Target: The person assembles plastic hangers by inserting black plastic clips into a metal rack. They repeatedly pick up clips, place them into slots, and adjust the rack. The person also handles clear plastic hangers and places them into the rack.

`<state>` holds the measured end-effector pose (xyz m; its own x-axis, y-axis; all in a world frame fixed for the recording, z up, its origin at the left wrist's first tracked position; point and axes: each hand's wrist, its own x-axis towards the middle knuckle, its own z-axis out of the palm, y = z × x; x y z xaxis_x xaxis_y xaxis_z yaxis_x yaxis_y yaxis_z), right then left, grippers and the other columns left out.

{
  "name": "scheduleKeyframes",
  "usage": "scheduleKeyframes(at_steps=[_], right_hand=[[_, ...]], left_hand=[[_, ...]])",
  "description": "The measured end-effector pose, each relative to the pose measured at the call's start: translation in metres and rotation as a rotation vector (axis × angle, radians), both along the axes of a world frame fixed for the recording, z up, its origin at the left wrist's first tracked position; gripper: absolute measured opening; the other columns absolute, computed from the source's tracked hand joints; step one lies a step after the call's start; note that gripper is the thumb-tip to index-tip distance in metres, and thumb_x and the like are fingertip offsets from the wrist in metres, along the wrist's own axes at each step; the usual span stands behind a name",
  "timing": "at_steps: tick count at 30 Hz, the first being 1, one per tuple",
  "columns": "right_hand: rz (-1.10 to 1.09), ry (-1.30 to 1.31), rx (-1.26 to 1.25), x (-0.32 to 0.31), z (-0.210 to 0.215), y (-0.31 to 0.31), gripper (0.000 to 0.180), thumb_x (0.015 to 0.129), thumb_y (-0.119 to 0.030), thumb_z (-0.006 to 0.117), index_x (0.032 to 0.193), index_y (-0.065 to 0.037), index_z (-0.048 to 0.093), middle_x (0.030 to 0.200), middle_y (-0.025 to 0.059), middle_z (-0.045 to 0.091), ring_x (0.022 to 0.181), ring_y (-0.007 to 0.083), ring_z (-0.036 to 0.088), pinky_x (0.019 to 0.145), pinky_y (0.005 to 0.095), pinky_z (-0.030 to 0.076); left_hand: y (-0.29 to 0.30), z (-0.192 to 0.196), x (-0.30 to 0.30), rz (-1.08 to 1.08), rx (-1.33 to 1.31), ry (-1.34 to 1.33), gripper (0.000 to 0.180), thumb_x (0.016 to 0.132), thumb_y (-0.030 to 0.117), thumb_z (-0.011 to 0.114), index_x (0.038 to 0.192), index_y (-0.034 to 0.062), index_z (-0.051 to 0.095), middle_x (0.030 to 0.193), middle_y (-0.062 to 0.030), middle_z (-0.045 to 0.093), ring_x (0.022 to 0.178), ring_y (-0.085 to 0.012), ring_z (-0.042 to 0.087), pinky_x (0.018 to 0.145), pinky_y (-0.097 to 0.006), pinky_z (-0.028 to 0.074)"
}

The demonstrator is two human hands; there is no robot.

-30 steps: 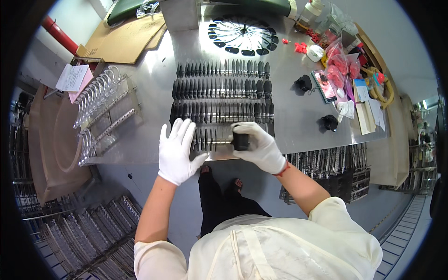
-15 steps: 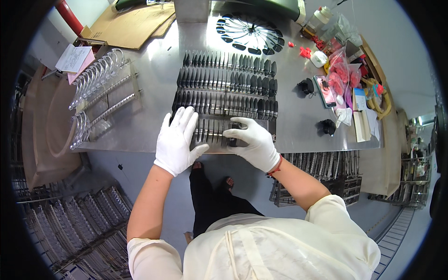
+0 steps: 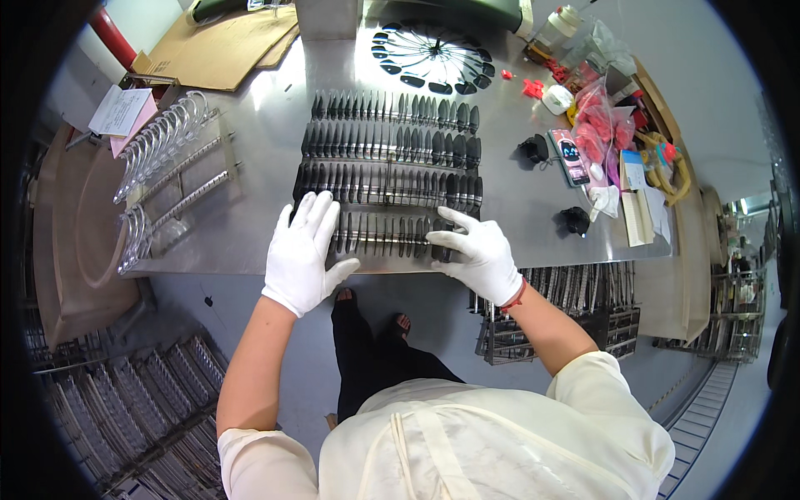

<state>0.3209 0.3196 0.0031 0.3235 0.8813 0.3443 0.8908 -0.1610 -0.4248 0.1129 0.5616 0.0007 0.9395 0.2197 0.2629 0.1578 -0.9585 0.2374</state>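
Observation:
A metal rack (image 3: pixel 386 154) stands on the steel table in front of me, with several rows of thin dark lenses (image 3: pixel 392 142) standing on edge in its slots. My left hand (image 3: pixel 302 254), in a white glove, lies at the left end of the nearest rows, fingers stretched out and thumb apart. At the right end of the nearest row, my gloved right hand (image 3: pixel 482 254) has its fingers and thumb closed around a dark lens (image 3: pixel 442 237). Part of that lens is hidden by the fingers.
Left on the table is a rack of clear curved pieces (image 3: pixel 162 142). Dark lenses fan out in a ring (image 3: pixel 433 52) at the back. To the right lie a phone (image 3: pixel 569 157), black clusters (image 3: pixel 574 220) and bagged red pieces (image 3: pixel 593 125). Loaded racks (image 3: pixel 133 408) stand below.
My right hand has shifted right along the nearest row, to its right end. My left hand keeps its place by the rack. The whole view has slid slightly.

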Motion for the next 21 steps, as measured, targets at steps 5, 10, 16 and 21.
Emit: scheduleKeyframes(at_steps=[5, 10, 16, 21], right_hand=[[-0.027, 0.004, -0.041, 0.011, 0.001, -0.019, 0.05, 0.063, -0.025, 0.09, 0.111, -0.022, 0.075, 0.13, 0.0121, 0.068, 0.081, 0.0234, 0.068, 0.073, 0.0354, 0.054], [-0.112, -0.167, 0.001, 0.02, 0.006, -0.046, 0.06, 0.065, -0.031, 0.089, 0.121, -0.02, 0.071, 0.133, 0.0126, 0.066, 0.08, 0.0272, 0.066, 0.074, 0.0378, 0.054], [-0.085, 0.085, 0.047, 0.017, 0.001, -0.049, 0.061, 0.068, -0.018, 0.088, 0.125, -0.011, 0.067, 0.136, 0.0202, 0.062, 0.092, 0.0319, 0.068, 0.082, 0.0386, 0.057], [-0.091, 0.066, -0.107, 0.012, 0.018, -0.042, 0.063, 0.072, -0.019, 0.086, 0.131, -0.012, 0.063, 0.139, 0.0155, 0.061, 0.09, 0.0297, 0.071, 0.083, 0.0394, 0.057]], left_hand=[[0.004, 0.006, -0.002, -0.015, 0.033, 0.084, 0.085, 0.086, 0.051, 0.069, 0.148, -0.0012, 0.045, 0.155, -0.0221, 0.044, 0.144, -0.0422, 0.042, 0.119, -0.057, 0.03], [0.0, 0.024, 0.0, -0.029, 0.037, 0.005, 0.083, 0.082, 0.046, 0.077, 0.145, -0.0002, 0.05, 0.15, -0.0208, 0.049, 0.141, -0.0424, 0.044, 0.117, -0.06, 0.03], [-0.051, 0.044, 0.045, -0.242, -0.057, -0.012, 0.086, 0.074, 0.04, 0.083, 0.145, 0.0026, 0.05, 0.152, -0.0177, 0.048, 0.144, -0.0384, 0.041, 0.119, -0.057, 0.028], [-0.097, 0.013, 0.078, -0.45, -0.053, -0.035, 0.084, 0.081, 0.051, 0.076, 0.146, 0.0038, 0.05, 0.152, -0.0152, 0.049, 0.144, -0.0335, 0.044, 0.12, -0.057, 0.027]])
